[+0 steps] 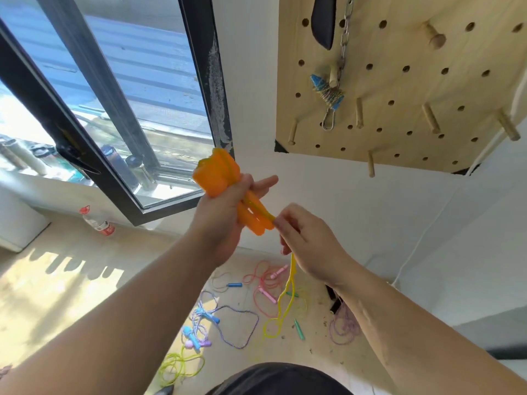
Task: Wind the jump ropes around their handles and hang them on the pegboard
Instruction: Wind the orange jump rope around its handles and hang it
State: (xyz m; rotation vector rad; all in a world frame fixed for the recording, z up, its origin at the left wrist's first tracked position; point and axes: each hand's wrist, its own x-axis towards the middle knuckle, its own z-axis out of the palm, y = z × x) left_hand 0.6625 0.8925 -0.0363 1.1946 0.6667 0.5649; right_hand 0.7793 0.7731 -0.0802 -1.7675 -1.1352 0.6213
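Observation:
My left hand [225, 212] grips a pair of orange jump-rope handles [221, 178] held together, raised in front of the wall. Their yellow rope [288, 297] runs from the handles' lower end into my right hand [302, 238], which pinches it close to the handles; the rest dangles toward the floor. The wooden pegboard [413, 89] hangs on the wall up to the right, with several bare pegs. A wound blue-handled rope [328, 94] hangs on one of its pegs under a chain.
Several loose jump ropes lie tangled on the floor [57, 295]: a pink one [266, 283], a blue-and-white one [228, 323], a yellow-green one [179, 366], a purple one [343, 326]. A plastic bottle [97, 222] lies below the open window [114, 104].

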